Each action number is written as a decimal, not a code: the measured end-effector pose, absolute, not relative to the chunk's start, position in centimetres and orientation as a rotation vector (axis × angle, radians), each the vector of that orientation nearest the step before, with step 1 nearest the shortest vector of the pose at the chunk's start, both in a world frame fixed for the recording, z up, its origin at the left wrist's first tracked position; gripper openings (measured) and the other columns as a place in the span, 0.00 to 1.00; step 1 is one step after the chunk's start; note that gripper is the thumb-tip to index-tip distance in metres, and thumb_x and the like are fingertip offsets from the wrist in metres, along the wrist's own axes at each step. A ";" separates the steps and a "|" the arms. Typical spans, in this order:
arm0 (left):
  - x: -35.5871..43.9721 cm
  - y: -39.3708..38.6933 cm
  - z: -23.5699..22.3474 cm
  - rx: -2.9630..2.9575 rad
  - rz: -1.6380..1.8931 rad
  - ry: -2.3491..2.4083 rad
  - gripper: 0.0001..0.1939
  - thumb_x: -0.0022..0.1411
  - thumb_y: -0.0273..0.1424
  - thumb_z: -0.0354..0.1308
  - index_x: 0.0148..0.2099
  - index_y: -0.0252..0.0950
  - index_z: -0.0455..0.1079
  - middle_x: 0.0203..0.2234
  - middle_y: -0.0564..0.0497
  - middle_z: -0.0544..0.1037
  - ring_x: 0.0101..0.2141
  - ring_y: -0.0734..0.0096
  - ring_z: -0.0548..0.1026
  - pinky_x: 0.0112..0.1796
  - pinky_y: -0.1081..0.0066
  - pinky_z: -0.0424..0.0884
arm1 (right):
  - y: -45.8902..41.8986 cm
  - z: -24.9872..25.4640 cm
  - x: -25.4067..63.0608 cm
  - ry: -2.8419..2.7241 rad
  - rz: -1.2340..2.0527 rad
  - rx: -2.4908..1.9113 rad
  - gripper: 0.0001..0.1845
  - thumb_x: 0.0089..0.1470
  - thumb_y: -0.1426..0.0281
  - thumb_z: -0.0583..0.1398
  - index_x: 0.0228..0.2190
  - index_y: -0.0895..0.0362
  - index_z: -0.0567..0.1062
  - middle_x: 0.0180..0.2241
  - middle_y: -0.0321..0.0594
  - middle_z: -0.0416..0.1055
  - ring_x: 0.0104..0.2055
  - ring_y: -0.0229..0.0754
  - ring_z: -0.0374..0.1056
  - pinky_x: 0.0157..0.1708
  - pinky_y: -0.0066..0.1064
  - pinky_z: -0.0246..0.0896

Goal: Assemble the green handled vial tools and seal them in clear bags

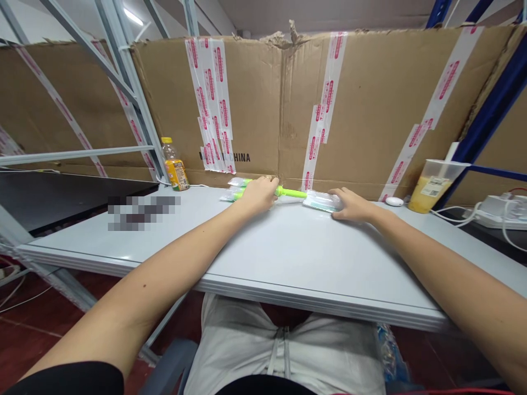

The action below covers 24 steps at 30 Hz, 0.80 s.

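A long green item in a clear plastic wrapper (292,192) lies along the back of the grey table (263,258), against the cardboard wall. My left hand (259,195) is closed over its left part, fingers curled around it. My right hand (354,206) rests on its right end, a clear packet with a pale green head (323,201), fingers pressed on the wrapper. More clear-wrapped green pieces (234,189) lie just left of my left hand.
A yellow drink bottle (175,167) stands at the back left. A plastic cup with orange drink (432,186), a small white round object (394,201) and a white power strip with cables (500,211) sit at the right. Taped cardboard (370,109) walls the back; metal shelf struts stand left.
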<state>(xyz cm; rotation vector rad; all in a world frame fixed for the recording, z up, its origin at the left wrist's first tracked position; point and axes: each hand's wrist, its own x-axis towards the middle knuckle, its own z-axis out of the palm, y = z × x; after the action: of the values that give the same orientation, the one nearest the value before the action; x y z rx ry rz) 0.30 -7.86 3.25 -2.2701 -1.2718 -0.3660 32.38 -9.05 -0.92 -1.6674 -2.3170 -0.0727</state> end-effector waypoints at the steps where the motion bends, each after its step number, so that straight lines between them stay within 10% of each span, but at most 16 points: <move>1: 0.3 -7.9 3.2 -2.283 -0.375 -1.275 0.14 0.62 0.34 0.57 0.49 0.34 0.65 0.43 0.40 0.75 0.45 0.52 0.75 0.37 0.63 0.67 | -9.1 -0.9 32.2 -2.316 -0.082 -1.658 0.41 0.47 0.61 0.63 0.61 0.59 0.61 0.53 0.53 0.64 0.57 0.56 0.62 0.55 0.42 0.58; 16: 1.6 -9.0 3.0 -2.424 -0.489 -1.013 0.21 0.65 0.47 0.56 0.56 0.44 0.65 0.39 0.47 0.75 0.37 0.61 0.74 0.32 0.68 0.62 | -10.0 -0.5 29.3 -2.319 -0.508 -1.588 0.21 0.52 0.60 0.61 0.44 0.57 0.67 0.45 0.51 0.72 0.44 0.54 0.69 0.41 0.39 0.59; 24: 2.5 -9.1 2.2 -2.414 -0.540 -0.867 0.15 0.68 0.31 0.51 0.55 0.32 0.65 0.44 0.40 0.72 0.46 0.55 0.69 0.45 0.61 0.66 | -10.3 -0.5 28.4 -2.296 -0.625 -1.569 0.18 0.53 0.60 0.61 0.42 0.56 0.66 0.41 0.49 0.75 0.40 0.53 0.70 0.35 0.36 0.54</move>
<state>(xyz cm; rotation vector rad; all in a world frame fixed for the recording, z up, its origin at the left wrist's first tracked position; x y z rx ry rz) 2.55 -9.07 2.23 -2.4144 -0.8674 -0.5401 28.40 -10.29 -0.47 -1.5694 -2.2961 -0.6252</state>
